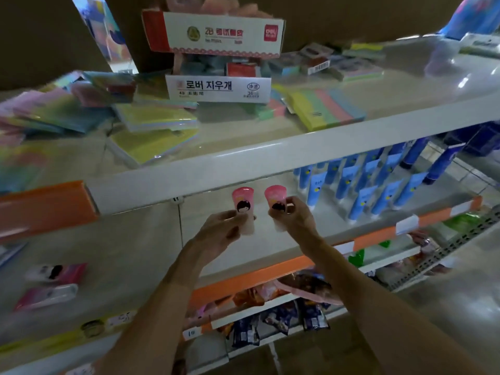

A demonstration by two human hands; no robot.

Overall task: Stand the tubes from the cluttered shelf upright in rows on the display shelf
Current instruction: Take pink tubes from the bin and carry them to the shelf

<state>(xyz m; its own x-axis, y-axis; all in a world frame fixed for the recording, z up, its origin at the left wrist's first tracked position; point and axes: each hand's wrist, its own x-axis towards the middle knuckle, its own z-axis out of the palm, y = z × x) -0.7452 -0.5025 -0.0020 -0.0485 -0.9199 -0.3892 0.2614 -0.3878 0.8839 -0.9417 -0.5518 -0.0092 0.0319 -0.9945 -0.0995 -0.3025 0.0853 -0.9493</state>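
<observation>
- While blue tubes (373, 182) stand in rows on the display shelf (335, 226), I judge the pink batch barely begun: two lying pink tubes (55, 274) wait on the left shelf (113, 255).
- Head view: my left hand (223, 228) pinches the left pink tube (243, 203) upright, and my right hand (296, 220) pinches the right pink tube (276, 198), both over the display shelf's bare stretch.

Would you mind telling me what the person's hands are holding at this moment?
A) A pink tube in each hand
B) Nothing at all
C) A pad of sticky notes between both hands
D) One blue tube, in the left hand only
A: the left hand grips the left pink tube and the right hand grips the right pink tube, both with their wide ends up.
</observation>
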